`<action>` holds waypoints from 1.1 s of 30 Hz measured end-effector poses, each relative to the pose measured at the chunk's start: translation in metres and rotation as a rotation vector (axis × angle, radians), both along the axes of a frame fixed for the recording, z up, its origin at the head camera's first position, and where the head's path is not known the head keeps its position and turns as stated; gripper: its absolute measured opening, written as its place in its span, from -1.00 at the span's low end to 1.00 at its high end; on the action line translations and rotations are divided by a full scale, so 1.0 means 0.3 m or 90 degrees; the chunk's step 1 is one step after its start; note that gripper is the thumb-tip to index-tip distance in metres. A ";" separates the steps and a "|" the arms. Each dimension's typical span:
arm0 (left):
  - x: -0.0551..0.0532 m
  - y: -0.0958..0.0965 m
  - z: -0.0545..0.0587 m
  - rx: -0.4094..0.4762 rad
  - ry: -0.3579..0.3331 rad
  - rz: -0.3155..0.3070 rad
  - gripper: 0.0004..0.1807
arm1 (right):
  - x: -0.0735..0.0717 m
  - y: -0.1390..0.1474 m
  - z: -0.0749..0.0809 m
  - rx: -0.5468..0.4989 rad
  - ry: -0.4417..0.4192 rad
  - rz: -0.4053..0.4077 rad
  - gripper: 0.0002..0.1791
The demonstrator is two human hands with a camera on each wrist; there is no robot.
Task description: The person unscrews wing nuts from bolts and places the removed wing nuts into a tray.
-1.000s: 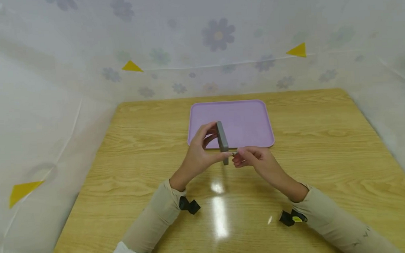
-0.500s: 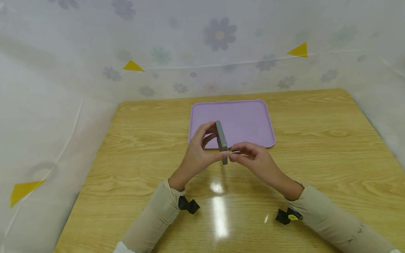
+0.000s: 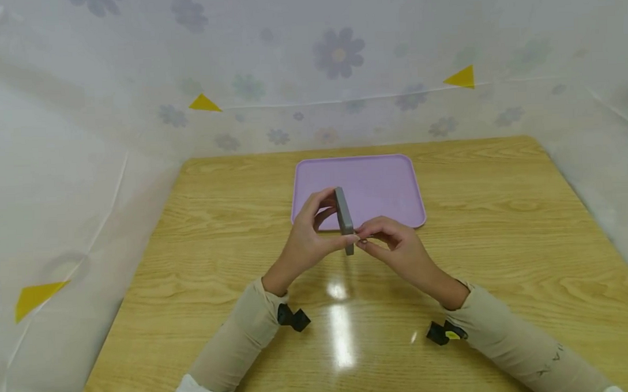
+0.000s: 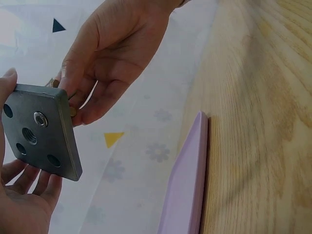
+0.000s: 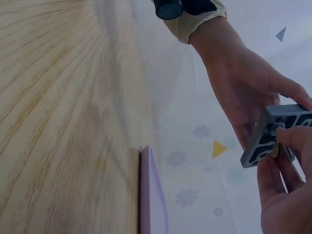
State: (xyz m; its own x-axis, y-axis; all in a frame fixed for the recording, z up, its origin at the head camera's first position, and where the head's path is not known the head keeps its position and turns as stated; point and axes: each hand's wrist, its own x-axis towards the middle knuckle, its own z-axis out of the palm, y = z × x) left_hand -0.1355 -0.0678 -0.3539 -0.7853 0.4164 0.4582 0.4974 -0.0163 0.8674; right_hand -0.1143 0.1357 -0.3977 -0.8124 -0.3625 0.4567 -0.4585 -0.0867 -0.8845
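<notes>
the left hand (image 3: 307,236) has a firm grasp on a grey plate (image 3: 343,212), thumb on its near end and fingers at its far end, while the right hand (image 3: 401,248) pinches small metal parts between thumb and fingertips, close against the plate's right face. in the right wrist view those parts are a threaded screw (image 5: 289,153) and a brass bit (image 5: 275,150); whether either one sits in the plate cannot be told. the plate stands on edge in the air above the table (image 3: 480,202), just left of the middle of the tray's near edge as the head view shows it. its right face is hollowed, with raised ribs; its left face is flat, with a threaded hole (image 4: 29,136) at the centre and four smaller ones around it, one of them filled by a shiny insert (image 4: 41,119). the lilac tray (image 3: 381,182) lies near the middle of the table's far edge. both arms come in from the near edge in tan sleeves (image 3: 241,331), with a black camera (image 3: 297,320) at each cuff. a flowered curtain (image 3: 343,126) rises beyond the far edge, bearing yellow triangles (image 3: 460,77).
</notes>
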 end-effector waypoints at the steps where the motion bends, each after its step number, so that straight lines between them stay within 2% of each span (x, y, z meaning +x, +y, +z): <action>1: 0.002 0.000 0.000 -0.001 0.001 0.001 -0.15 | 0.001 0.001 -0.002 0.003 0.006 0.000 -0.76; 7: 0.006 -0.001 0.000 0.013 0.000 0.009 -0.16 | 0.006 0.017 -0.007 0.029 0.008 -0.020 -0.69; 12: 0.006 -0.002 0.004 0.018 -0.004 0.017 -0.16 | 0.016 0.044 0.001 0.020 -0.077 -0.045 -0.76; 17: 0.004 0.003 0.006 0.017 0.000 0.014 -0.15 | 0.017 0.049 0.001 -0.007 -0.140 -0.004 -0.69; 21: 0.005 0.004 0.005 0.016 0.000 0.014 -0.15 | 0.022 0.046 -0.001 -0.016 -0.205 0.024 -0.53; 24: 0.004 0.004 0.004 0.016 0.001 0.015 -0.15 | 0.022 0.042 -0.001 -0.022 -0.229 0.042 -0.47; 33: 0.005 0.007 -0.002 0.011 -0.001 0.002 -0.13 | 0.022 0.016 0.003 0.005 -0.267 0.014 -0.66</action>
State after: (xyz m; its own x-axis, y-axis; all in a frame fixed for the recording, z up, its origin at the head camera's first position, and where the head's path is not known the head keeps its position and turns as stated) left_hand -0.1339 -0.0656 -0.3546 -0.7873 0.4066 0.4635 0.4955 -0.0300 0.8681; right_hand -0.1077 0.1404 -0.3967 -0.9197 -0.3834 0.0844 -0.0561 -0.0845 -0.9948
